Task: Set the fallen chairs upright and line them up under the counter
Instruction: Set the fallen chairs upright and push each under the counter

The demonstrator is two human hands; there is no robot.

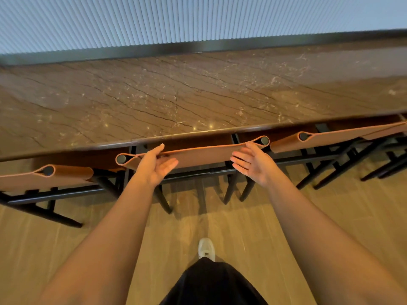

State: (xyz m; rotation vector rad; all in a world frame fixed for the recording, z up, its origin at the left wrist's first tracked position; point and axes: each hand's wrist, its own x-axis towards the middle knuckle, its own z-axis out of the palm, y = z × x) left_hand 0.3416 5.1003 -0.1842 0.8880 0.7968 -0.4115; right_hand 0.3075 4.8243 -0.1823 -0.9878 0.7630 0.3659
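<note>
My left hand point(157, 164) and right hand point(251, 164) are open at the tan leather backrest of the middle chair point(198, 155), fingers straight and loosely spread, gripping nothing. My left thumb meets its top edge. The chair stands upright, tucked under the near edge of the marble counter point(176, 95), between the left chair point(44, 177) and right chair point(330, 139), both upright too.

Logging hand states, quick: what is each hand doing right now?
Left hand: open, thumb at the top edge of the backrest, no grip.
Right hand: open, fingers spread, holding nothing.
</note>
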